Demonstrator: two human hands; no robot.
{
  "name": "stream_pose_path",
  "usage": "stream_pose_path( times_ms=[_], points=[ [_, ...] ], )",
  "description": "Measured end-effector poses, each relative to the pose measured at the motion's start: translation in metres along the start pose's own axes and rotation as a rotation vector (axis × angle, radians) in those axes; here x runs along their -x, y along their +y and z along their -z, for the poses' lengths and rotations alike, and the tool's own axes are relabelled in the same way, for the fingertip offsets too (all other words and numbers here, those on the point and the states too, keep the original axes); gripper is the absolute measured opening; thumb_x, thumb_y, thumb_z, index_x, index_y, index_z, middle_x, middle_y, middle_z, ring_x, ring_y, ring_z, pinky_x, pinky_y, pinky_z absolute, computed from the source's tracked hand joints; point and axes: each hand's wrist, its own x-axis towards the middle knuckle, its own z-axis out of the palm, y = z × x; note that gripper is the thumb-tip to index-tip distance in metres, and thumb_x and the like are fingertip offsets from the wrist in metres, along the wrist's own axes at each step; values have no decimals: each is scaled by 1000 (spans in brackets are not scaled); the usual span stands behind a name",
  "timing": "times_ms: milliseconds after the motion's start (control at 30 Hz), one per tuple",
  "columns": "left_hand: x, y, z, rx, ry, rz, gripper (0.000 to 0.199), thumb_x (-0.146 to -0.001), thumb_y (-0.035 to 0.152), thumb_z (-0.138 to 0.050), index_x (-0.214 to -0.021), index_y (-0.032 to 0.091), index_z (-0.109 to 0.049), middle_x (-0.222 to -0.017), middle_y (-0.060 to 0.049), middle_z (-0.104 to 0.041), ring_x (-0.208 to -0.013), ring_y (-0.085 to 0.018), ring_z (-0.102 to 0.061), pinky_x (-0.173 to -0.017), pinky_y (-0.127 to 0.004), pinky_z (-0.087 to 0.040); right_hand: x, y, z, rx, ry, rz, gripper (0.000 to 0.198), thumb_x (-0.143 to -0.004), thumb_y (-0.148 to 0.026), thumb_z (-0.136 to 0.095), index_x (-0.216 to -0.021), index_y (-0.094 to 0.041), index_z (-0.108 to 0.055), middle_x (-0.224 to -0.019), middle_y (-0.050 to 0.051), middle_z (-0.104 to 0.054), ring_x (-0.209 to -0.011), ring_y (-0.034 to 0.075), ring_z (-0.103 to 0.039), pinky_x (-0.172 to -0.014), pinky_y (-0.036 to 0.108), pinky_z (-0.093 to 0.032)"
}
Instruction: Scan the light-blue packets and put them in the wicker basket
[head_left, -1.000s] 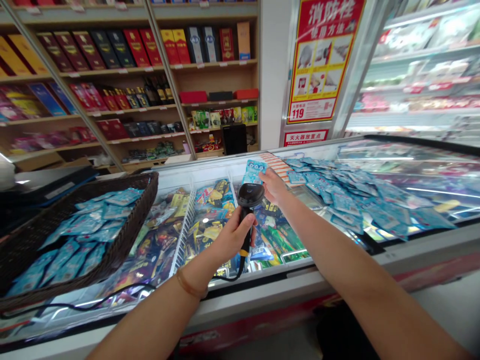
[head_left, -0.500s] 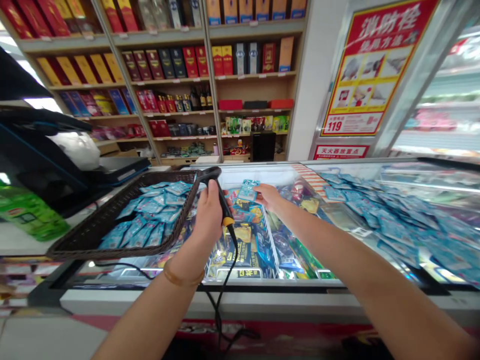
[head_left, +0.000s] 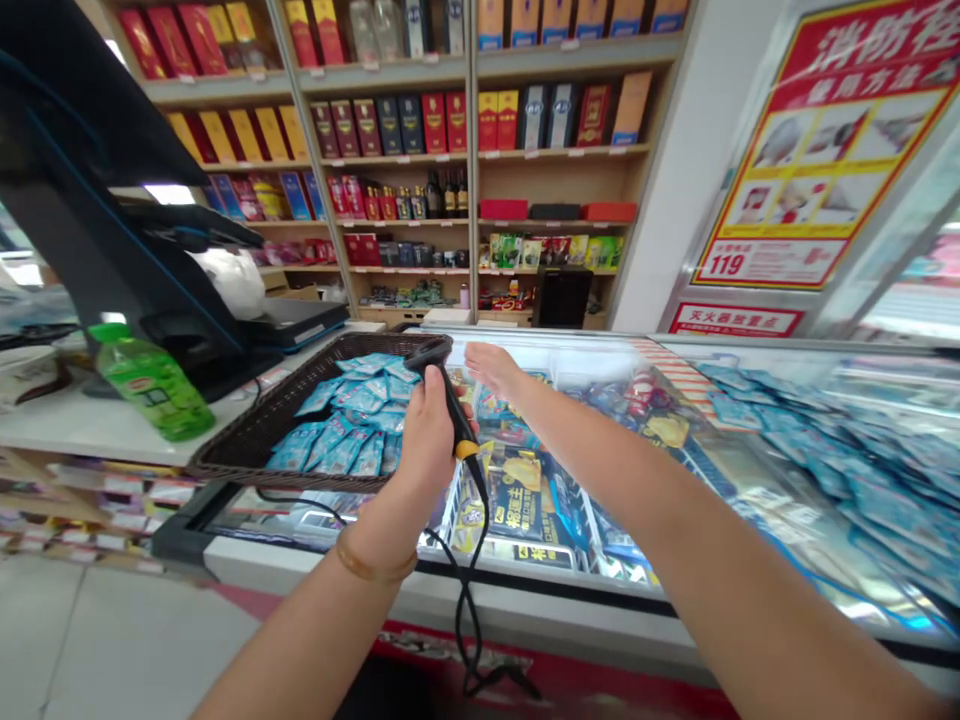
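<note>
My left hand (head_left: 427, 430) is wrapped round the handle of a black barcode scanner (head_left: 453, 402) with a yellow band, its cord hanging down in front. Just right of the scanner's head is my right hand (head_left: 495, 370), fingers stretched toward the left, and no packet shows in it. A dark woven basket (head_left: 225, 458) left of the scanner holds many small blue packets (head_left: 367, 398). On the glass at the right lies a spread of similar blue packets (head_left: 840, 440).
Below my hands is a chest freezer (head_left: 600, 620) with packaged goods (head_left: 517, 490) inside. A green drink bottle (head_left: 154, 385) and a black checkout terminal (head_left: 112, 230) stand on the left counter. Shelves of boxes (head_left: 420, 125) line the back wall.
The view has turned left. My right hand has moved left toward the scanner and basket, and the blue packet it held is no longer visible in it. My left hand keeps the scanner.
</note>
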Motion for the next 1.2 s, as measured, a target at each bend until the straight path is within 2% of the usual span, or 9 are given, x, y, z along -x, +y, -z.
stream_pose_path(
  times_ms=[167, 333, 467, 533, 633, 700, 1000, 1100, 1200],
  points=[
    [6, -29, -34, -28, -110, 64, 49, -83, 69, -60, -89, 21, -51, -66, 3, -59, -49, -10, -58, -43, -21, -43, 44, 7, 106, 386, 299, 1, 12, -78, -16, -66, -89, -19, -70, -105, 7, -75, -102, 19, -68, -99, 38, -49],
    [16, -66, -85, -58, -229, 173, 47, -84, 66, -61, -89, 21, -50, -69, 2, -60, -48, -10, -56, -42, -21, -42, 101, -3, 216, 945, 503, -1, 30, -87, -15, -50, -108, -16, -70, -118, 10, -72, -114, 20, -65, -104, 34, -46],
    [28, -94, -108, -85, -329, 233, 50, -83, 69, -60, -89, 21, -52, -69, 2, -60, -46, -10, -54, -41, -23, -41, 140, -14, 282, 1282, 717, -61, 46, -89, -20, -52, -133, -11, -59, -146, 20, -52, -142, 30, -41, -116, 46, -31],
    [33, -104, -108, -130, -380, 225, 52, -80, 71, -61, -89, 21, -51, -67, 2, -59, -45, -10, -53, -40, -22, -39, 152, -16, 302, 1364, 865, -217, 60, -89, -31, -57, -145, -10, -48, -158, 24, -35, -149, 38, -27, -116, 56, -26],
    [38, -113, -101, -199, -428, 213, 53, -79, 72, -62, -90, 21, -49, -66, 3, -58, -45, -10, -53, -40, -22, -39, 158, -16, 316, 1382, 902, -469, 72, -91, -49, -53, -149, -8, -42, -159, 30, -28, -149, 45, -23, -112, 65, -24],
    [40, -116, -95, -226, -447, 216, 53, -80, 72, -61, -91, 22, -49, -66, 3, -58, -44, -10, -53, -41, -23, -40, 157, -16, 313, 1418, 842, -507, 68, -93, -51, -48, -147, -8, -46, -155, 30, -36, -145, 46, -31, -111, 65, -24],
    [45, -119, -90, -234, -525, 185, 51, -82, 71, -59, -92, 22, -48, -71, 2, -61, -48, -10, -56, -41, -23, -41, 158, -28, 259, 1589, 538, -240, 41, -94, -38, -54, -123, -12, -63, -126, 25, -63, -122, 39, -55, -106, 55, -34],
    [46, -118, -90, -233, -524, 192, 53, -81, 71, -59, -93, 21, -48, -76, 2, -63, -47, -9, -55, -42, -23, -41, 160, -28, 254, 1594, 612, -128, 44, -97, -42, -47, -129, -14, -60, -130, 22, -62, -125, 37, -53, -107, 53, -34],
    [47, -118, -90, -231, -521, 198, 53, -81, 72, -60, -93, 21, -47, -78, 2, -63, -46, -8, -54, -43, -23, -42, 161, -22, 259, 1616, 639, -189, 63, -95, -58, -45, -135, -10, -56, -138, 25, -56, -132, 40, -47, -107, 54, -34]
  ],
)
